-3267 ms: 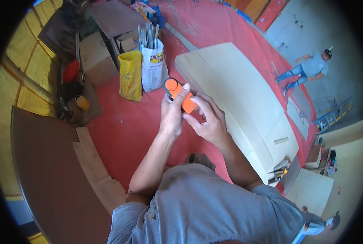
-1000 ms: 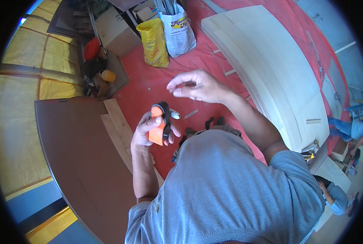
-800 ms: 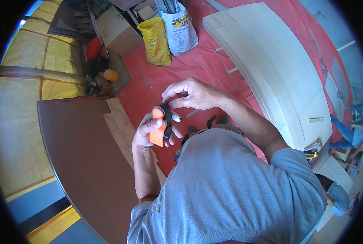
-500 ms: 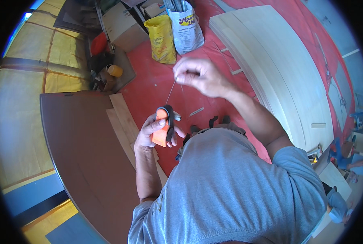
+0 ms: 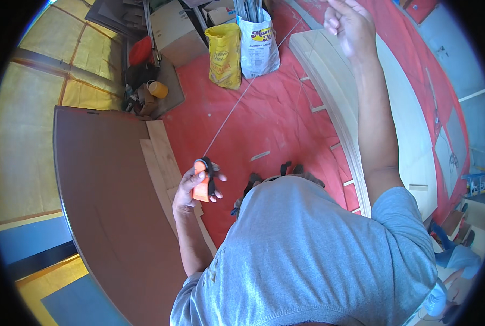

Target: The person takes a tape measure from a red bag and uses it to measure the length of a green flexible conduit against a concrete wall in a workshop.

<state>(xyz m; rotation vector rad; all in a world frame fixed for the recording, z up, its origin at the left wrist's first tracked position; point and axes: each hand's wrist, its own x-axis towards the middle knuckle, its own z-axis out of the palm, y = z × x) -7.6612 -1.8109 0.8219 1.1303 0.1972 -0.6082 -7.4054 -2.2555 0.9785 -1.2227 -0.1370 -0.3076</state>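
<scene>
My left hand point(image 5: 188, 187) is closed around an orange and black chalk line reel point(image 5: 201, 182), held over the red-covered floor left of my body. From the reel's top a thin string point(image 5: 237, 106) runs taut up and to the right, passing in front of the bags. Its far end leads toward my right hand point(image 5: 352, 24), raised at the top of the picture above the far end of the pale boards, with that arm stretched out. The fingertips there are bent together at the picture's edge, pinching the string.
A stack of pale wooden boards point(image 5: 386, 125) lies on the right. To the left stands a large brown panel point(image 5: 112, 201), with narrow planks point(image 5: 161, 146) beside it. Yellow point(image 5: 224, 60) and white point(image 5: 258, 51) bags stand ahead on the red floor covering point(image 5: 199, 114). Another person point(image 5: 460, 263) is at the far right.
My right hand has moved far up and to the right, drawing a much longer length of string from the reel. My left hand, still holding the reel, has shifted slightly left and down.
</scene>
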